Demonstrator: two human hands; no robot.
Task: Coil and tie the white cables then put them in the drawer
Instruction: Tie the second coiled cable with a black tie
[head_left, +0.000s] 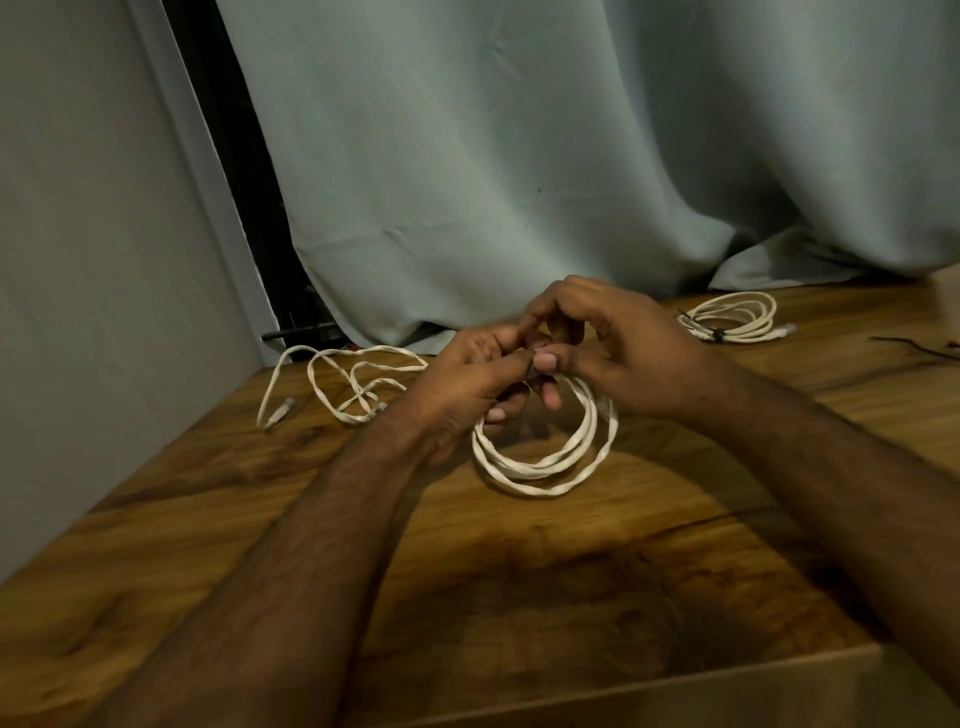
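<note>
White flat cable wound into a round coil (545, 457) hangs at my hands above the brown wooden tabletop (519, 571). My left hand (467, 389) and right hand (623, 353) both pinch its top together. A loose white cable (343, 384) lies left; a tied white coil (732, 319) rests far right.

No legible text, label or number anywhere.
</note>
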